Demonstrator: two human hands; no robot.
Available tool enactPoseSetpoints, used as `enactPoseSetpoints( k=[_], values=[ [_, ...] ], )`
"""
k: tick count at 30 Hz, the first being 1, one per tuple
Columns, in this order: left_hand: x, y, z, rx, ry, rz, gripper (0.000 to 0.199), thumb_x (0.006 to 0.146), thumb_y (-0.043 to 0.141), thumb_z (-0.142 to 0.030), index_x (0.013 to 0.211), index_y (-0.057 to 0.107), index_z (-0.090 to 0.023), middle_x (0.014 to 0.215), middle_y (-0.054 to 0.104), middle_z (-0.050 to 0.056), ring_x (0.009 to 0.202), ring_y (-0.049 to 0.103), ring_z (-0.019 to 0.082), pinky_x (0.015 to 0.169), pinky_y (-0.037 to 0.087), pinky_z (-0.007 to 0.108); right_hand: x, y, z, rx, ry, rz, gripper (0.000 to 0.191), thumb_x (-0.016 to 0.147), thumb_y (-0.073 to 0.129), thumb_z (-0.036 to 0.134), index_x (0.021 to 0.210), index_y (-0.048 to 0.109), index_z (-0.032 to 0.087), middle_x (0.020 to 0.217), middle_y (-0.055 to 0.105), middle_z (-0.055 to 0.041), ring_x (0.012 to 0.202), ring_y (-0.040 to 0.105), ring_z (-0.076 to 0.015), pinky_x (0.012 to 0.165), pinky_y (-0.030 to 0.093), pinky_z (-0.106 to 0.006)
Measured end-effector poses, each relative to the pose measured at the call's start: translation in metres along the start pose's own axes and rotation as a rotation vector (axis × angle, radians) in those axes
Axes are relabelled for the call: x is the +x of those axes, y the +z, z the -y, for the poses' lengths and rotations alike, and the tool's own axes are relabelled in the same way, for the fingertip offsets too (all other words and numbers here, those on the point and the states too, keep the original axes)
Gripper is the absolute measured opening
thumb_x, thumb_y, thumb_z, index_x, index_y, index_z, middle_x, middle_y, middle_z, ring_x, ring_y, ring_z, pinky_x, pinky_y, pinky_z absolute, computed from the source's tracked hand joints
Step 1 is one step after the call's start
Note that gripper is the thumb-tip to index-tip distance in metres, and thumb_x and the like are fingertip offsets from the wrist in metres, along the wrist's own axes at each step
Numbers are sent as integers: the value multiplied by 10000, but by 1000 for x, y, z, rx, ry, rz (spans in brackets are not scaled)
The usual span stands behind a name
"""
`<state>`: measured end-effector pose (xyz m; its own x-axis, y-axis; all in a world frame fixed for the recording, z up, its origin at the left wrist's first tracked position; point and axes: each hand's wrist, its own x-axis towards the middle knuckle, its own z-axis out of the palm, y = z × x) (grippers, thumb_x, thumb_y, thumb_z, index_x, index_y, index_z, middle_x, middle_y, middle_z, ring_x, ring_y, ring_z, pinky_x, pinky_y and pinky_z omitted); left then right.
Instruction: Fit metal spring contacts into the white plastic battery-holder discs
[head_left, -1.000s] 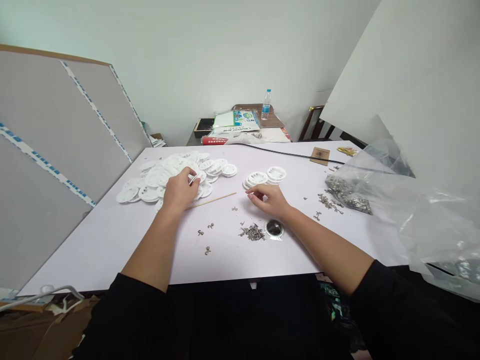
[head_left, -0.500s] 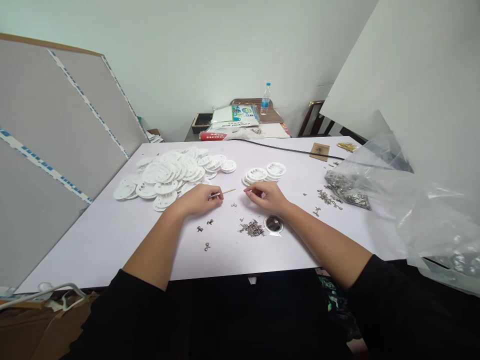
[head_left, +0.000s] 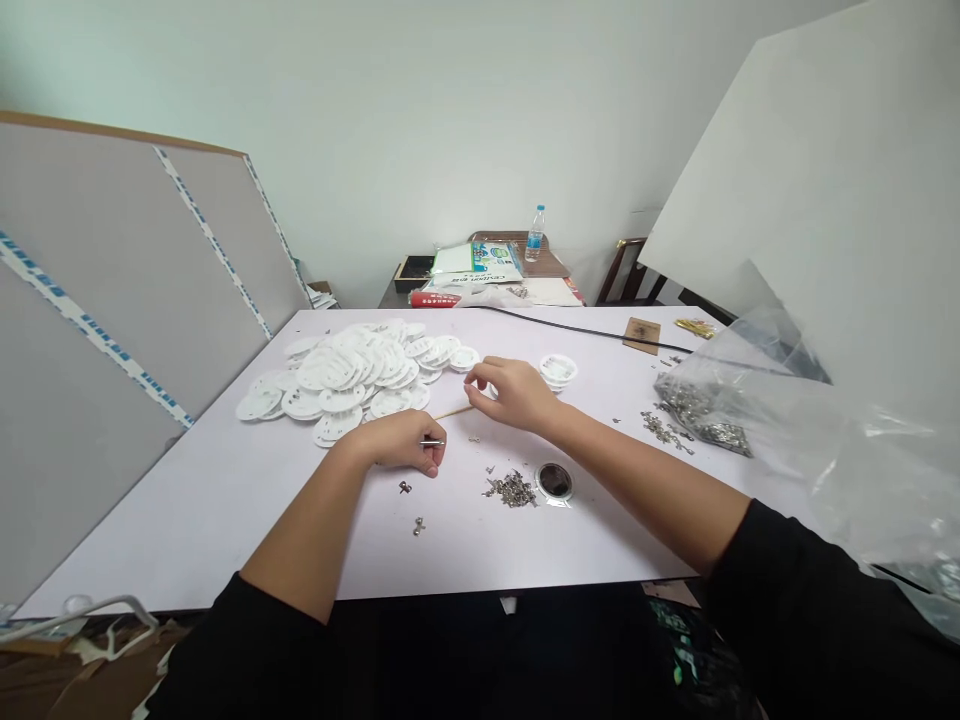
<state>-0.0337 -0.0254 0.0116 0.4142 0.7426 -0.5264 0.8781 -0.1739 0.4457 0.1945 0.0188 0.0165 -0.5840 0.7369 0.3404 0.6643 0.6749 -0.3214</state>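
My left hand (head_left: 409, 440) is closed around a thin silver metal rod (head_left: 432, 442), its thumb and fingertips low over the table. Beneath those fingertips, any small part is hidden. Close by lie small metal fittings, one dark (head_left: 405, 487) and one silver (head_left: 418, 525). My right hand (head_left: 517, 392) curls in a pinch, and I cannot make out what is between its fingertips. It covers most of a small stack of white discs, beside another stack (head_left: 558, 370). A thin wooden stick (head_left: 452, 412) lies between my hands.
A large heap of white discs (head_left: 341, 375) spreads over the left of the table. Loose metal fittings (head_left: 514, 489) lie beside a round dark-centred piece (head_left: 555, 481). Right: a clear bag of metal parts (head_left: 697, 410). A black cable (head_left: 555, 324) crosses the back.
The camera view has tipped upward. My left hand has come nearer to me, over where a small fitting lay. My right hand has moved left and away from me, over the disc stack.
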Motion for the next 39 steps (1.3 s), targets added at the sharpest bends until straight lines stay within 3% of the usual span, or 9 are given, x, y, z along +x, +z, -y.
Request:
enactPoseSetpoints(
  k=[4,8,14,20,25,30,32,35,39],
  values=[
    [0,2,-1,-31,-1,-39,253,740,616,-418,882,691,-223,917,713,-27,732,550,65,646,357,196,41,-7,17,-200,70,87,330,943,483,369,1178,671,234,1158,658,-49,971,607,-152,723,368,-264],
    [1,3,-2,-115,38,-120,204,784,539,-333,883,671,-212,1009,733,-35,846,610,72,733,393,184,79,11,16,-312,121,207,417,953,452,301,1334,605,226,1317,568,-115,1183,580,-241,865,480,-331],
    [6,6,-3,-183,107,-324,186,839,540,-346,897,619,-188,977,729,-19,874,617,68,770,405,186,106,32,12,-315,134,251,384,957,491,340,1287,659,240,1353,491,-137,1217,554,-284,882,493,-358],
    [10,10,-9,-173,143,-375,190,852,565,-370,900,620,-195,983,729,-36,870,608,64,769,398,191,110,33,6,-315,67,275,320,952,415,143,1081,708,142,1212,526,-122,866,558,-123,762,396,-269],
    [9,10,-7,-157,158,-388,205,856,580,-386,886,621,-187,981,723,-17,880,602,77,772,398,203,116,22,9,-335,-7,218,318,931,391,87,1096,659,121,1225,521,-112,750,430,-86,732,318,-257],
    [9,9,-4,-219,209,-415,252,874,559,-424,901,630,-183,992,716,2,908,617,87,795,421,218,104,7,11,-289,-87,61,325,920,354,80,1060,642,134,1441,415,-100,682,301,-50,701,272,-233],
    [9,8,-5,-249,216,-457,283,872,561,-454,916,650,-189,984,710,5,877,607,83,779,414,219,89,1,8,-250,-66,-21,342,948,341,126,1098,647,162,1312,505,-95,653,283,-53,669,252,-227],
    [8,7,-9,-314,199,-545,318,856,582,-504,931,680,-211,973,703,-6,864,588,74,782,406,214,58,-10,0,-118,-24,-130,313,977,378,214,1117,656,182,1023,608,-79,687,419,-70,676,309,-209],
    [8,6,-16,-430,173,-625,354,830,616,-536,914,696,-201,952,703,-6,856,577,62,802,416,202,10,-17,-10,331,159,-102,266,986,400,271,1121,603,163,835,668,-37,635,602,-58,684,474,-187]
  ],
)
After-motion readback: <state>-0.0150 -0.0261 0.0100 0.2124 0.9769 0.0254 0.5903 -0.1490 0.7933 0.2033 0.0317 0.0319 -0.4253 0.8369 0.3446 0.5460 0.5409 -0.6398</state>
